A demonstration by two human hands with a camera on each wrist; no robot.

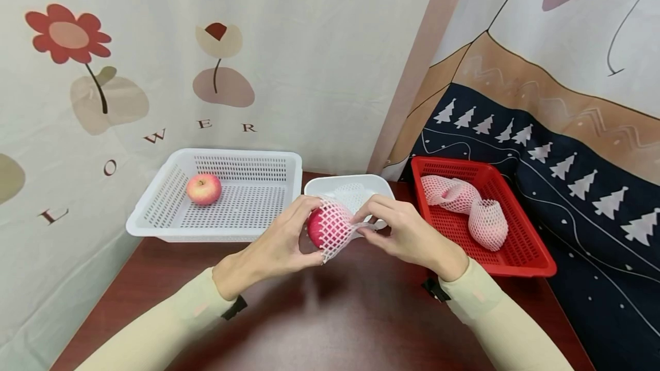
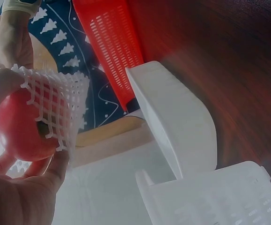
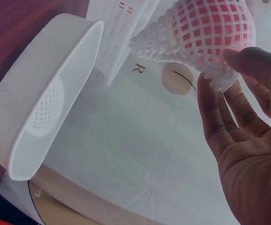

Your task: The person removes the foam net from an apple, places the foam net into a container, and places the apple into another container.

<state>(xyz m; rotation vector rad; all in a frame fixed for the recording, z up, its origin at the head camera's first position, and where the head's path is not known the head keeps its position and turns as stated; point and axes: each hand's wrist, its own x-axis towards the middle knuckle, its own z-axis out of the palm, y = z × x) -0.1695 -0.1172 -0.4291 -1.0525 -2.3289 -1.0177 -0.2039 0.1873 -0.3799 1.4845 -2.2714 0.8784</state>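
A red apple (image 1: 315,228) sits partly inside a white foam net sleeve (image 1: 336,227), held up over the front of the table. My left hand (image 1: 278,245) grips the apple from the left, thumb below and fingers above. On the other side my right hand (image 1: 407,233) pinches the gathered end of the sleeve between thumb and fingertips. In the left wrist view the bare side of the apple (image 2: 20,126) shows past the net's open edge. The right wrist view has the net (image 3: 212,33) stretched over the fruit, its edge between thumb and fingers.
A white basket (image 1: 237,236) at the left holds one bare apple (image 1: 204,189). Behind my hands stands a small white tub (image 1: 314,188) with foam net inside. The red basket (image 1: 536,268) on the right contains several net-wrapped fruits (image 1: 488,225). A printed curtain (image 1: 319,73) hangs behind.
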